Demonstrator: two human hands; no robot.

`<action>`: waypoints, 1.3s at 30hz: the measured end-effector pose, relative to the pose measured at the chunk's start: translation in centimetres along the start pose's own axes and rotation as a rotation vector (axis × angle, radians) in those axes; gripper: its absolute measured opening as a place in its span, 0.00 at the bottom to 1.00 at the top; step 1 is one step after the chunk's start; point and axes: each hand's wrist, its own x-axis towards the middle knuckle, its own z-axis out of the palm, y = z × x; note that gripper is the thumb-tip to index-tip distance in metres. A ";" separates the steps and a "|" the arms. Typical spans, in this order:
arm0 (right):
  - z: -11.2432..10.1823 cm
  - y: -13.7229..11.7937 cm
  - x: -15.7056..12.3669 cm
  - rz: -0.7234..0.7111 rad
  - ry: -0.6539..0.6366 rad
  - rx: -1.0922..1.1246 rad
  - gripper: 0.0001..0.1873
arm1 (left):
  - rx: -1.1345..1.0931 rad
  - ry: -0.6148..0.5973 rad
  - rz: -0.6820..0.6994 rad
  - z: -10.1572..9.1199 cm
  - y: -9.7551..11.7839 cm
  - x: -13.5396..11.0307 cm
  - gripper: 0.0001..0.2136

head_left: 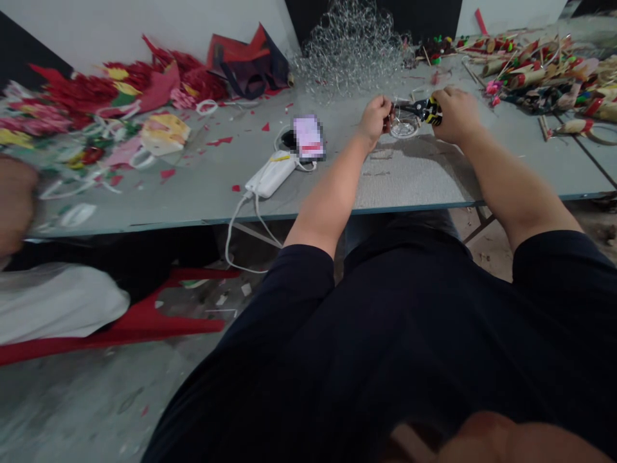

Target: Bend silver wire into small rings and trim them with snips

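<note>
My right hand [456,114] is closed round the yellow-and-black handles of a pair of pliers [419,109], whose dark jaws point left. At the jaw end, my left hand [375,119] has its fingers pinched together; what lies between them is too small to make out. Just under the pliers, between both hands, is a shiny round coil [405,127] that looks like silvery wire. A big tangle of silvery wire pieces [354,51] is heaped behind my hands. A few thin wire bits [380,154] lie on the table in front of me.
On the table [193,199], a phone [309,136] leans by a white power strip [272,173] with a hanging cord. Red artificial flowers [130,83] and a dark red bag [248,61] fill the left; bamboo pieces [535,71] crowd the right. Another person's arm [17,199] is beside a red stool [159,321].
</note>
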 end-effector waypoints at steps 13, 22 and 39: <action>0.2 0.6 -0.1 0.054 -0.011 0.071 0.36 | 0.019 0.074 0.007 0.9 0.6 -0.6 0.25; 0.3 0.9 -0.1 0.077 -0.019 0.105 0.36 | -0.082 0.004 -0.027 0.6 1.0 -1.2 0.23; -0.4 0.4 -0.1 -0.005 -0.034 -0.004 0.33 | 0.016 -0.139 0.127 -1.4 -3.3 4.2 0.15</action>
